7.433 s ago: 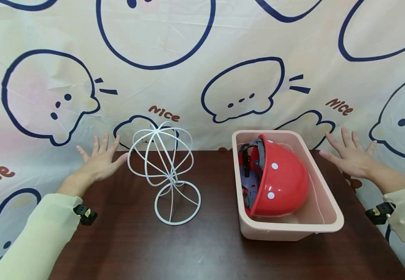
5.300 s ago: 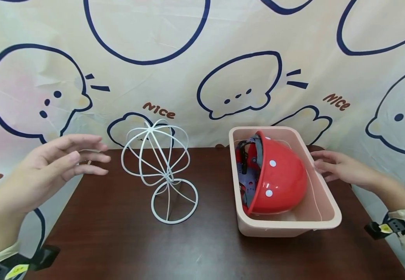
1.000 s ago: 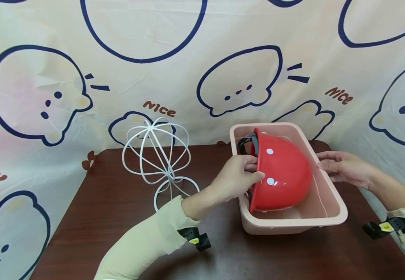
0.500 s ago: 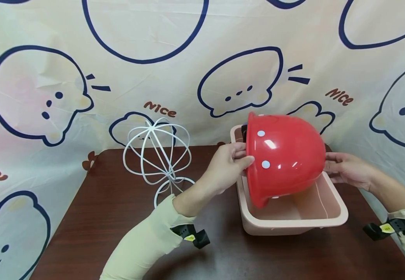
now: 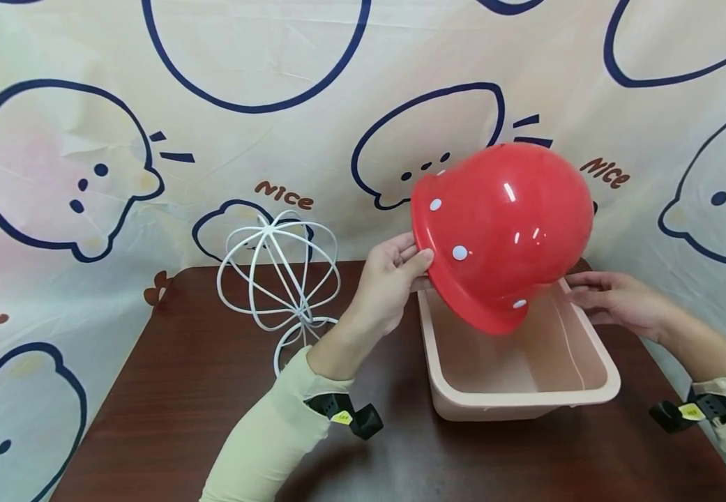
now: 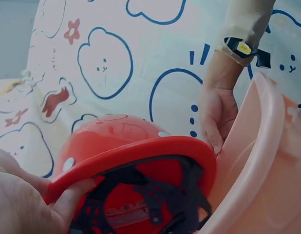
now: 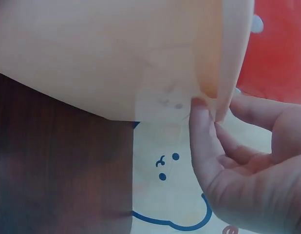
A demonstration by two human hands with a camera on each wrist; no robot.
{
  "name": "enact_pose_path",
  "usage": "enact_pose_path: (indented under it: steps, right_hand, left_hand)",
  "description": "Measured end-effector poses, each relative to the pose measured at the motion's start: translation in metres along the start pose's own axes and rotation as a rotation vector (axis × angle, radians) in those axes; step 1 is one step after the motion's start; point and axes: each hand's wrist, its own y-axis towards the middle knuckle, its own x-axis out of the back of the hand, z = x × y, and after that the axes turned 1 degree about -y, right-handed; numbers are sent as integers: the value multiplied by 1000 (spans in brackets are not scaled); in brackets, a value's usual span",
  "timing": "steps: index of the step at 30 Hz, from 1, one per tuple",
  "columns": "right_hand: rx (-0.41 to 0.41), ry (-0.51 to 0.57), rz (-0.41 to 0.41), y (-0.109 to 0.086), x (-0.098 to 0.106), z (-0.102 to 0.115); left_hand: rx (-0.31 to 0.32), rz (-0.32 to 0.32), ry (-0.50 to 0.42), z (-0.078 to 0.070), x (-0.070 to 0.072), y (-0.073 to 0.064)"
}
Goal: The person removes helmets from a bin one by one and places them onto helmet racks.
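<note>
A red hard hat [image 5: 507, 223] with white dots hangs tilted above the pink plastic bin [image 5: 526, 401]. My left hand [image 5: 384, 282] pinches its brim, thumb on the outer side. In the left wrist view the dark inner harness [image 6: 150, 195] shows under the shell. My right hand [image 5: 620, 303] holds the bin's right rim; in the right wrist view its thumb and fingers [image 7: 204, 141] lie on either side of that rim. Left of the bin stands a white wire stand [image 5: 293, 300] with a round cage top; my left forearm partly covers its ring base.
Everything stands on a dark brown wooden table [image 5: 168, 390]. Behind it hangs a pale cloth [image 5: 312, 153] printed with cartoon outlines. My left forearm crosses the table's middle, in front of the wire stand.
My left hand has gripped the hard hat's brim and raised it out of the bin, tilting it crown upward. My right hand has stayed on the bin's rim.
</note>
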Motion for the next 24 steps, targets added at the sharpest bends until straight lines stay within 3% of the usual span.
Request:
enact_pose_path:
  steps: [6, 14, 19, 24]
  right_hand:
    - [-17, -106, -101, -2, -4, 8]
    - [23, -137, -233, -8, -14, 26]
    - [99, -32, -297, -14, -25, 40]
    - [155, 223, -261, -19, -39, 55]
  left_hand:
    - [-8, -74, -69, 2, 6, 7]
    - [-35, -149, -191, 3, 9, 14]
    - [-53, -191, -268, 3, 11, 17]
    - [-74, -209, -316, 2, 12, 19]
